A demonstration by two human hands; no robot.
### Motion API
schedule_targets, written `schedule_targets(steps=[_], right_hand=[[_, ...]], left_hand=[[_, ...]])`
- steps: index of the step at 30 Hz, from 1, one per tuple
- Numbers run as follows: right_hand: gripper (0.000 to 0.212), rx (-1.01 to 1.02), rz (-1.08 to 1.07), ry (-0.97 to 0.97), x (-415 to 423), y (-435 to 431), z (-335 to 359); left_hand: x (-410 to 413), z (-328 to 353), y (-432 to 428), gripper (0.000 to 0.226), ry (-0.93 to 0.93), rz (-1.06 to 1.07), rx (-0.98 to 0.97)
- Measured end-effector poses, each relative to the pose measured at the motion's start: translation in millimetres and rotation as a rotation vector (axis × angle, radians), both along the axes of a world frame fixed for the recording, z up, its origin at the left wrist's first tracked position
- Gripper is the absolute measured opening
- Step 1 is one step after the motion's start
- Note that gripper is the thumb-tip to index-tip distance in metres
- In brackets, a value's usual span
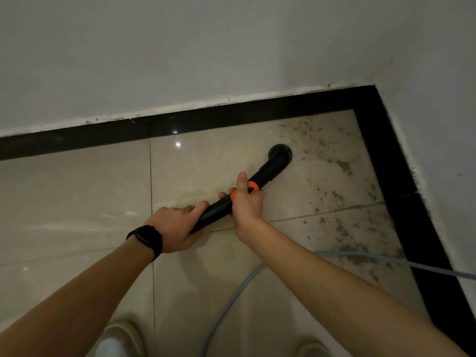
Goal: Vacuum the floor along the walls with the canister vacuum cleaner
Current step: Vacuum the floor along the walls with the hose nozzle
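Gripping the black vacuum wand (219,206), both hands: left hand (175,228), right hand (246,202), nozzle (280,153) on dirty floor (322,181)

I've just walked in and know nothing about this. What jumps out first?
Two bare arms reach down, the left hand and right hand both gripping a black vacuum wand with an orange collar. Its round nozzle sits on the beige tile, beside dark dirt specks scattered toward the corner's black border.

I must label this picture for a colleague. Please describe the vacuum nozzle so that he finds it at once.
Find the corner where the two walls meet. On the tile before it, beside the dirt, sits the nozzle. It is the round black end of the wand, beyond the orange band.
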State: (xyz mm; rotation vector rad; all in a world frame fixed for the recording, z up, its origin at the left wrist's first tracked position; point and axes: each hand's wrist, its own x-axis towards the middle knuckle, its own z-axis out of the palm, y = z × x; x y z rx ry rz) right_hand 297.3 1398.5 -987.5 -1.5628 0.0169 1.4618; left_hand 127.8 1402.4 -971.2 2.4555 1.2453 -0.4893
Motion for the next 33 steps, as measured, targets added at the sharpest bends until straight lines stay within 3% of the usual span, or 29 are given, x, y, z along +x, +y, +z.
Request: schedule_targets(steps=[5,8,10,18,33], right_hand=[[0.045,-0.066,0.349,-0.2,21.8,21.0,8.4],[0.055,-0.084,0.396,-0.309,30.7,32.6,7.7],[0.065,-0.095,0.347,-0.306,29.1,39.1,4.9],[0.044,-0.016,-0.146,-0.02,-2.5,39.5,-1.0],[0.036,0.0,-0.177,-0.147,10.5,64.6,0.9]], left_hand=[[5.6,-7.8,3.3,0.048,-0.084,0.053,-0.005],[18.1,-10.5,7.0,0.05,-0.119,0.086,-0.021],[25.0,-11.5,9.3,0.05,-0.124,0.093,-0.021],[23.2,-17.2,19.0,0.053,-0.058,0.035,0.062],[41.6,-19.5,44.2,0.048,-0.134,0.032,0.023]])
